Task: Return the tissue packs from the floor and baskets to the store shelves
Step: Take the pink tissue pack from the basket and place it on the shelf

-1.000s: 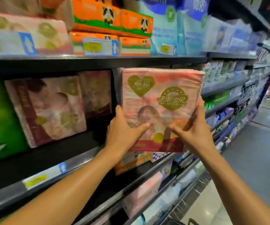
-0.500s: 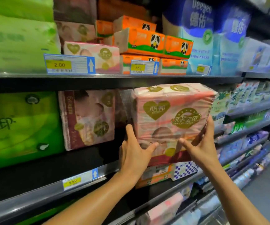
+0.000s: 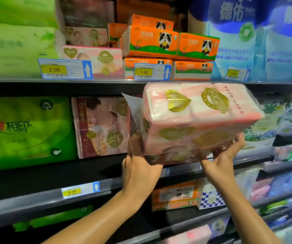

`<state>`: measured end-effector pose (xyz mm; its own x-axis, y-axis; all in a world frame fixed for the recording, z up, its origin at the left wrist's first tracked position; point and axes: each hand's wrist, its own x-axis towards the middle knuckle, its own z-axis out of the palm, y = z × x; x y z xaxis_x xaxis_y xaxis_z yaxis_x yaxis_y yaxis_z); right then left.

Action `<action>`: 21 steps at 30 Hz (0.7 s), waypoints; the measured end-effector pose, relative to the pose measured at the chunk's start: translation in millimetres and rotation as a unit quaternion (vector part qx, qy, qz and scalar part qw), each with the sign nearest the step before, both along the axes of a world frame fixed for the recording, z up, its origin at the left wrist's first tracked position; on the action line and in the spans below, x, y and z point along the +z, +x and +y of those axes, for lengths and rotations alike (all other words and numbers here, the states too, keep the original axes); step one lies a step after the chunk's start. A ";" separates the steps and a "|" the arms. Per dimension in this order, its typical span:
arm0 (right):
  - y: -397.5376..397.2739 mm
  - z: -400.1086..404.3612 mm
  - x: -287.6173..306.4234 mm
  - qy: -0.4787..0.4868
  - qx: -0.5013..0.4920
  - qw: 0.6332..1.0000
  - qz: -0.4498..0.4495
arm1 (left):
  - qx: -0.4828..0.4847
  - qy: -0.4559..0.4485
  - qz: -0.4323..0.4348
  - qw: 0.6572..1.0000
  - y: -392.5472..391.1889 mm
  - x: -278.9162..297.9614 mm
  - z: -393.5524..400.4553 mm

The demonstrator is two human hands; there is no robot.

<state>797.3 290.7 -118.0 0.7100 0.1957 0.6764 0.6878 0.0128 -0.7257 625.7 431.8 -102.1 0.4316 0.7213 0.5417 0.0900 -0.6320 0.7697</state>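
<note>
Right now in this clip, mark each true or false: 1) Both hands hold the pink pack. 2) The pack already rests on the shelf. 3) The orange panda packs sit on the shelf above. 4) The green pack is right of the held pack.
1) True: the left hand and right hand grip the pink tissue pack.
2) False: it is held tilted in front of the shelf.
3) True: orange panda packs.
4) False: the green pack is to its left.

Shelf price tags (image 3: 54,69) read 2.00, 1.50, perhaps 9.90.
</note>
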 end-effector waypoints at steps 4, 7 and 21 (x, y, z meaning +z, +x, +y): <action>-2.3 27.9 0.7 -0.034 0.054 0.998 -0.008 | 0.018 -0.040 0.085 0.995 8.6 -3.7 24.4; 5.4 47.5 -11.7 -0.058 0.086 0.994 -0.035 | 0.050 -0.067 0.154 0.985 7.2 -10.9 38.2; 49.2 67.5 -16.0 -0.183 0.091 0.978 -0.040 | 0.003 0.005 0.148 0.989 33.5 -20.0 74.8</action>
<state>846.4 358.2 -134.0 0.5882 0.5537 0.5894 0.7531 -0.1095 -0.6488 659.3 506.7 -122.2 0.5678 0.7197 0.3995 0.3149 -0.6384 0.7024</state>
